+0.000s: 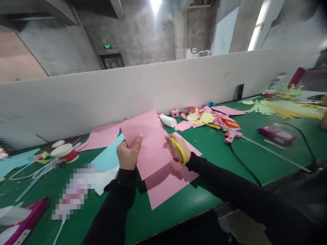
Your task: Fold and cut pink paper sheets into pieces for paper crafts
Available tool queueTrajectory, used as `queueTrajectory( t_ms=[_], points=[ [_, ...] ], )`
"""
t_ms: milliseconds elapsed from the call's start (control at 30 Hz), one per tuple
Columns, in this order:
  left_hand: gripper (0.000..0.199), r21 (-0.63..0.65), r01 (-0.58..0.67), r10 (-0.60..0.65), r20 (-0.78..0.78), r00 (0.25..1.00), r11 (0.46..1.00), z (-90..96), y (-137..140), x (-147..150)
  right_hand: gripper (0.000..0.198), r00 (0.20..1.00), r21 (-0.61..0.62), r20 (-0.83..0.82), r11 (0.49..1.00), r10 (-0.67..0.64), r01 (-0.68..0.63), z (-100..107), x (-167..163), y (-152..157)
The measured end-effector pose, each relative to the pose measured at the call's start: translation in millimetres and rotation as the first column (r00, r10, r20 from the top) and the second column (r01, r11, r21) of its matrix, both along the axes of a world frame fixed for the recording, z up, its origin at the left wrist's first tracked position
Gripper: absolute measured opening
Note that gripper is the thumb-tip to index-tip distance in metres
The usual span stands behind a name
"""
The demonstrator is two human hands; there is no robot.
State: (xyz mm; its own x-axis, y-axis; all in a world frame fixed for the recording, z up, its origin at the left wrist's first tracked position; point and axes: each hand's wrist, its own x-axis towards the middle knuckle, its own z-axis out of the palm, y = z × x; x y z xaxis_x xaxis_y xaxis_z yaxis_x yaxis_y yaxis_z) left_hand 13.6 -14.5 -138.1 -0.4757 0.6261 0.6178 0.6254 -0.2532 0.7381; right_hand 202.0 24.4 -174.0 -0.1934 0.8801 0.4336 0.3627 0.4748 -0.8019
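Note:
My left hand [128,153] grips the left edge of a pink paper sheet [150,146], thumb on top, and the sheet is raised above the table. Around the handles of yellow-handled scissors [183,153] my right hand [178,149] is closed, at the sheet's right edge. The blades are mostly hidden by the hand and paper. Beneath the raised sheet another pink sheet [160,194] lies on the green table [204,190]. A light blue sheet [108,154] sits to the left, partly behind my left hand.
Pink and yellow paper scraps [204,117] pile up near the white partition [153,85]. A pink glue gun [233,136] with its cable lies at right. A white roll [168,121] is behind the sheet. At left stands a paper cup [65,153] beside white cables.

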Motion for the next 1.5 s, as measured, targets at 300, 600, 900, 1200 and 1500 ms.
queueTrajectory(
  t_ms=[300, 600, 900, 1200, 1500],
  points=[
    [0.032, -0.003, -0.003, 0.003, 0.000, 1.000, 1.000, 1.0, -0.4, 1.3, 0.051, 1.000, -0.018, -0.007, 1.000, 0.006, -0.006, 0.8, 0.0, -0.6],
    [0.032, 0.000, 0.001, -0.001, -0.017, 1.000, 1.000, -1.6, 0.7, -0.2, 0.051, 1.000, -0.032, -0.024, 0.999, 0.012, -0.012, 0.6, 0.0, 0.3],
    [0.032, 0.008, 0.001, -0.001, -0.005, 1.000, 1.000, -0.7, 0.2, 1.2, 0.052, 1.000, -0.026, -0.018, 1.000, 0.006, -0.006, 0.4, -0.5, 0.8],
    [0.032, 0.003, 0.000, 0.000, -0.011, 1.000, 1.000, 0.5, -1.0, 2.3, 0.052, 1.000, -0.015, 0.003, 1.000, 0.005, -0.005, 1.4, -0.1, 1.3],
    [0.033, 0.003, 0.002, -0.002, -0.013, 1.000, 1.000, -1.7, 0.7, -0.2, 0.052, 1.000, 0.000, 0.006, 1.000, 0.005, -0.005, -0.1, -0.2, 2.4]
  ],
)
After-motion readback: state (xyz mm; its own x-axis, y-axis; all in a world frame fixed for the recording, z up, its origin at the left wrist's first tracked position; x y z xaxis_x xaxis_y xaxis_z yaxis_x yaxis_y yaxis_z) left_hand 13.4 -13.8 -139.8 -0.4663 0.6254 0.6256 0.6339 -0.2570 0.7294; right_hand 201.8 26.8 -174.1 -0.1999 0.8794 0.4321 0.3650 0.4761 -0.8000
